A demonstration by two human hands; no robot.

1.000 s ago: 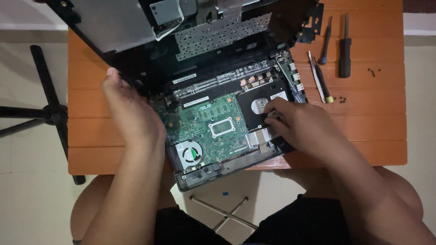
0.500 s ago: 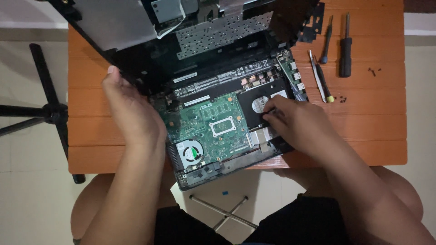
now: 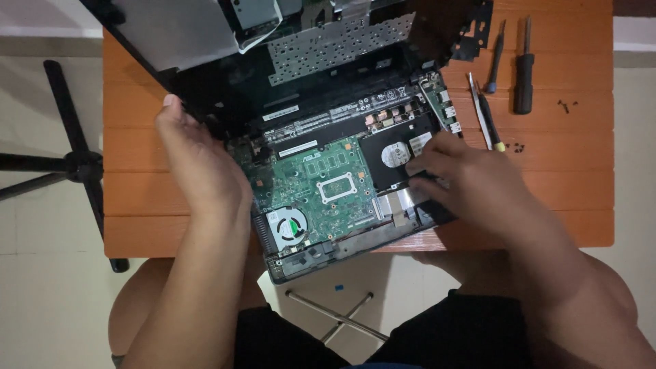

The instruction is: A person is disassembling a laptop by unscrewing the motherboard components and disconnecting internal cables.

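Note:
An opened laptop lies on an orange wooden table (image 3: 567, 198), its green mainboard (image 3: 321, 181) and round cooling fan (image 3: 287, 225) exposed. My left hand (image 3: 198, 160) grips the black left edge of the laptop base (image 3: 205, 109). My right hand (image 3: 465, 181) rests on the black hard drive (image 3: 389, 154) at the right of the base, fingertips on its edge. The lifted top cover with the perforated keyboard plate (image 3: 335, 44) leans back behind the base.
Two screwdrivers (image 3: 523, 65) and a pair of tweezers (image 3: 482, 113) lie at the table's back right, with small loose screws (image 3: 567, 104) nearby. A black tripod leg (image 3: 68, 160) stands on the floor at left. My knees are under the table's front edge.
My right hand has shifted slightly over the hard drive. The left hand stays on the base's edge.

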